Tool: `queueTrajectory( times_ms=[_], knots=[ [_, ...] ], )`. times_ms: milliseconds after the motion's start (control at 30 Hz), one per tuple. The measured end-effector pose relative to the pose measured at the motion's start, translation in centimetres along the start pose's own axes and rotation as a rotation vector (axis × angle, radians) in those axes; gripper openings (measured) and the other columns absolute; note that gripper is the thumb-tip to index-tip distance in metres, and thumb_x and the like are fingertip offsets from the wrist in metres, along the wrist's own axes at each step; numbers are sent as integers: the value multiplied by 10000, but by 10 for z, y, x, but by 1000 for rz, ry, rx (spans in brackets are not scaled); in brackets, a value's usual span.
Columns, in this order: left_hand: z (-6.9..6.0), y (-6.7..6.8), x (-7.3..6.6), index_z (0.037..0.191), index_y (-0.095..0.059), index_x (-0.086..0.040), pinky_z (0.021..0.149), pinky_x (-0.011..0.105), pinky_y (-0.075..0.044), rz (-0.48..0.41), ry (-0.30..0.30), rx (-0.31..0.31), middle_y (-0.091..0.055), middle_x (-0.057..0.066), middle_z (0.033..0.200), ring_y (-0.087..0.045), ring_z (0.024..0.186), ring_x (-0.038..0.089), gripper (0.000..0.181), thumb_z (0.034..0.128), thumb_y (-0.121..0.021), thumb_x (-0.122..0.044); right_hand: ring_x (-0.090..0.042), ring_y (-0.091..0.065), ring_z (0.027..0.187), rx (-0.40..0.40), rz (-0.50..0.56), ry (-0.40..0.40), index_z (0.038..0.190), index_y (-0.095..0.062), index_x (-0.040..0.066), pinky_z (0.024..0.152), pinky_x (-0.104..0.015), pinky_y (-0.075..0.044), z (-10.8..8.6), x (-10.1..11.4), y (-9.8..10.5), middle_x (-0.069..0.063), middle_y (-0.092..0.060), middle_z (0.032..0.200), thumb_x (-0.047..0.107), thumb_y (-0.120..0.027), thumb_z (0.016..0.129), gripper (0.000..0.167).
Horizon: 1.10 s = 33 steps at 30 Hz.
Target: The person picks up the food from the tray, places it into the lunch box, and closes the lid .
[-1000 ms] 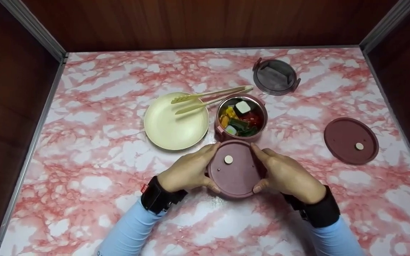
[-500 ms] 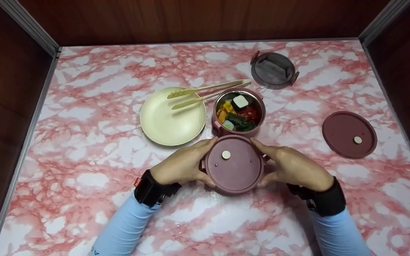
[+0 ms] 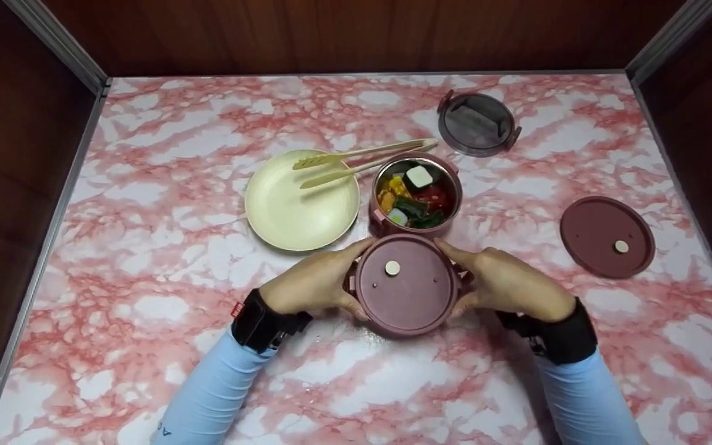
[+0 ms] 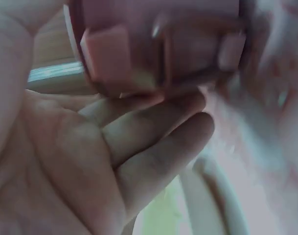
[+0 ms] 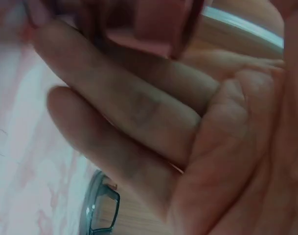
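Note:
A round mauve food container with a flat lid and a small cream knob stands before me in the head view. My left hand grips its left side, thumb at the near rim and index finger at the far rim. From the right, my right hand holds it the same way. In the left wrist view, a side clasp shows above my loosely extended fingers. The right wrist view shows only a dark, blurred part of the container above my fingers.
Just behind stands an open pink container with food inside. Tongs lie across a cream plate and behind that container. A grey clear lid is at the back; another mauve lid lies at right.
Both thumbs have slid from the lid's edge down to the container's sides, so its side clasps show more. The whole head view has shifted slightly.

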State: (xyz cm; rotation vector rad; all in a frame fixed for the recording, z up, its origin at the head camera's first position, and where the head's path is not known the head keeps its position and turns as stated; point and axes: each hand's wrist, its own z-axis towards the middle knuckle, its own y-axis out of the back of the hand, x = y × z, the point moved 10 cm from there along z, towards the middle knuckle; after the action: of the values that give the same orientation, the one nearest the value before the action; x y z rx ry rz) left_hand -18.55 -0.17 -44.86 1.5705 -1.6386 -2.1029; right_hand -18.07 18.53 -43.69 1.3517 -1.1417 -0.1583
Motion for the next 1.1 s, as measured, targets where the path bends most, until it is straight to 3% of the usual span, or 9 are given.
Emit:
queueTrajectory(
  times_ms=[133, 200, 300, 467, 733, 833, 933, 1033, 1100],
  knots=[
    [-4, 8, 4, 1275, -644, -145, 819, 339, -510, 124, 55, -12, -708, -11, 1049, -636, 857, 154, 678, 690, -892, -381, -146, -711, 863, 32, 74, 17, 1434, -538, 144, 731, -322, -582, -1, -8, 6, -12, -743, 986, 133, -881, 738, 776],
    [-5, 7, 3, 1128, -711, -143, 728, 355, -508, 176, 59, -2, -707, -13, 909, -610, 744, 155, 480, 730, -873, -358, -144, -708, 889, 44, 71, 29, 1318, -648, 156, 748, -346, -581, 0, -11, 7, 18, -742, 994, 126, -865, 763, 596],
    [-6, 5, 1, 986, -734, -146, 695, 373, -511, 212, 52, -1, -707, -5, 836, -632, 726, 177, 319, 759, -856, -334, -119, -699, 889, 40, 41, 58, 1124, -750, 184, 753, -355, -574, 2, -12, 6, 67, -738, 967, 177, -852, 790, 350],
    [-6, 6, -2, 854, -738, -172, 699, 382, -526, 236, 41, -28, -728, -25, 830, -674, 748, 195, 195, 775, -842, -318, -51, -677, 786, 6, -19, 106, 973, -791, 207, 683, -298, -553, 4, -9, 7, 120, -729, 867, 246, -837, 811, 173],
    [-6, 5, -3, 776, -732, -204, 649, 357, -519, 229, 39, -33, -708, -78, 759, -667, 707, 167, 154, 768, -847, -306, -18, -641, 726, 1, -42, 131, 913, -801, 210, 636, -266, -527, 3, -7, 5, 144, -713, 810, 231, -839, 809, 113],
    [-9, 5, -2, 921, -742, -162, 696, 357, -526, 211, 52, -2, -717, -41, 831, -661, 746, 179, 271, 741, -869, -320, -89, -680, 810, 35, -1, 66, 1057, -781, 153, 693, -312, -555, 1, -11, 5, 69, -739, 911, 254, -843, 802, 282],
    [-13, 8, -2, 1287, -638, -71, 845, 355, -524, 142, 66, 20, -709, 52, 1127, -658, 915, 199, 738, 686, -895, -415, -188, -684, 992, 35, 29, -8, 1298, -660, 86, 804, -378, -563, -5, -13, 12, -50, -712, 1146, 307, -870, 758, 620],
    [-13, 12, -7, 1508, -375, -20, 1006, 328, -451, 62, 61, -1, -551, 112, 1408, -587, 1160, 193, 1133, 630, -895, -512, -216, -641, 1104, 4, 37, -3, 1438, -511, 57, 872, -383, -542, -7, -8, 18, -103, -609, 1335, 367, -892, 705, 882],
    [-10, 12, -9, 1526, -335, -22, 1041, 302, -418, 30, 44, -26, -493, 107, 1463, -536, 1244, 177, 1153, 646, -877, -533, -201, -655, 1053, 1, 30, 31, 1475, -450, 46, 847, -351, -545, -5, -2, 16, -129, -625, 1306, 372, -898, 690, 961]
  ],
)
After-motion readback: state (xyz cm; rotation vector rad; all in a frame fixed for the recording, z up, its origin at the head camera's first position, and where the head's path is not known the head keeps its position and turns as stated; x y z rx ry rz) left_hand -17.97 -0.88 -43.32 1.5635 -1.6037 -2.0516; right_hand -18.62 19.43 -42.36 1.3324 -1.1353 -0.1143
